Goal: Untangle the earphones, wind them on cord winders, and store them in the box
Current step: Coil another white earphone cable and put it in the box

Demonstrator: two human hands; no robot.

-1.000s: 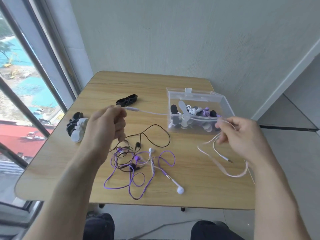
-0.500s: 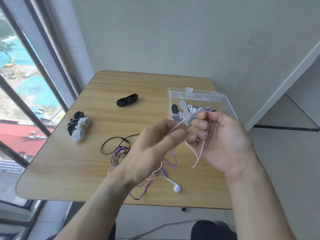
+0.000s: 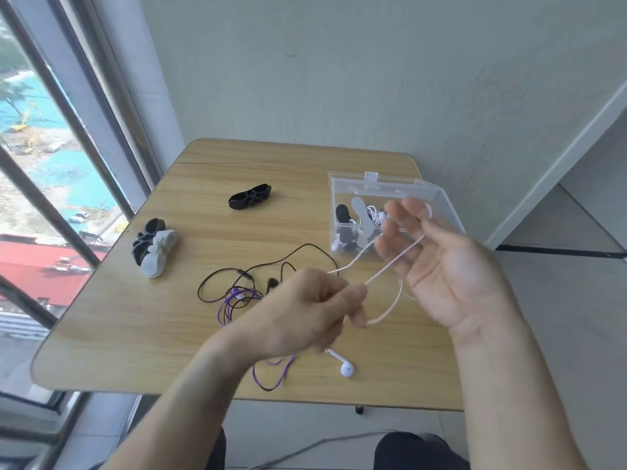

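Pale pink earphone cord (image 3: 390, 266): pinched in curled left hand (image 3: 305, 310), looped over straight, spread fingers (image 3: 403, 212) of right hand (image 3: 441, 266), likely as winding former. Held above wooden table (image 3: 135, 317), near clear plastic box (image 3: 448, 212). Purple-black cord tangle (image 3: 237, 296) below, unsorted.

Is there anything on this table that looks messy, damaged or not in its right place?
Nothing looks damaged. The black earphone cord and purple earphone cord lie knotted together mid-table, partly under the left hand, and one white earbud lies near the front edge.
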